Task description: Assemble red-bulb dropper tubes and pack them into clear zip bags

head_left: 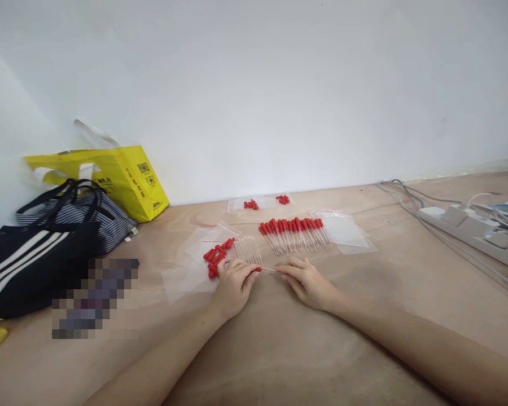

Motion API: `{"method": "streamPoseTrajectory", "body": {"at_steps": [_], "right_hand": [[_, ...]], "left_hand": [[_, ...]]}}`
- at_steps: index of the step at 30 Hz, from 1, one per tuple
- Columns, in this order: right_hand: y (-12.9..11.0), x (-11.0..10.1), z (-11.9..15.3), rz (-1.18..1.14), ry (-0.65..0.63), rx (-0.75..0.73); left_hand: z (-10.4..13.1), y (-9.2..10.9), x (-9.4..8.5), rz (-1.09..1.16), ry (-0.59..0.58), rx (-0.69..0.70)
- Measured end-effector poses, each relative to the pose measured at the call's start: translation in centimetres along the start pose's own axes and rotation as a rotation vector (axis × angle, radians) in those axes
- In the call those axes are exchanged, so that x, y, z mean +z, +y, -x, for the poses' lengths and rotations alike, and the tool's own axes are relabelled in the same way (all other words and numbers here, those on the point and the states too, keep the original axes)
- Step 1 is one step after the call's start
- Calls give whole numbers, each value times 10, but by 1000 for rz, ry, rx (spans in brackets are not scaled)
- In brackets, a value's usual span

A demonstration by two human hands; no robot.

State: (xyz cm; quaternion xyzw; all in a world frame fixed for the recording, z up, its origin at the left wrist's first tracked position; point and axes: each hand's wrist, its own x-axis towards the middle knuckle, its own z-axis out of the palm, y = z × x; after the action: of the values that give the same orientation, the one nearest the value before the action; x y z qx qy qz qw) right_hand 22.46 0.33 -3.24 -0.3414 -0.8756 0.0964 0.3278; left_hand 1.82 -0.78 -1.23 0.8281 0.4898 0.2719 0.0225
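Note:
My left hand [236,282] is closed on a red rubber bulb [258,269], pinched between thumb and fingers. One end of a thin clear dropper tube [268,270] meets this bulb; how far it sits inside I cannot tell. The tube's other end is pinched by my right hand [307,283]. Beyond my left hand lie loose red bulbs [215,256] on clear plastic bags, beside a row of bare clear tubes [248,249]. Farther right, several droppers with red bulbs [294,234] lie side by side, bulbs toward the wall.
More red bulbs [250,204] lie on a bag near the wall. Flat plastic bags [349,232] rest right of the droppers. At left are a yellow bag [129,183], a dark striped bag [38,265] and a blurred-out object. A power strip [469,225] with cables lies at right.

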Motion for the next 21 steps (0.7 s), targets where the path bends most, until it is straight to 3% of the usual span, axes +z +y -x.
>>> {"method": "streamPoseTrajectory", "body": {"at_steps": [5,12,21], "right_hand": [[-1,1,-1,23,7,-51],[4,0,-3,94,-53,-134],[0,6,-5,110,18,-151]], "left_hand": [[1,3,0,13,15,-26],[3,7,-1,7,-8,46],[4,9,0,-16,-29,100]]}}
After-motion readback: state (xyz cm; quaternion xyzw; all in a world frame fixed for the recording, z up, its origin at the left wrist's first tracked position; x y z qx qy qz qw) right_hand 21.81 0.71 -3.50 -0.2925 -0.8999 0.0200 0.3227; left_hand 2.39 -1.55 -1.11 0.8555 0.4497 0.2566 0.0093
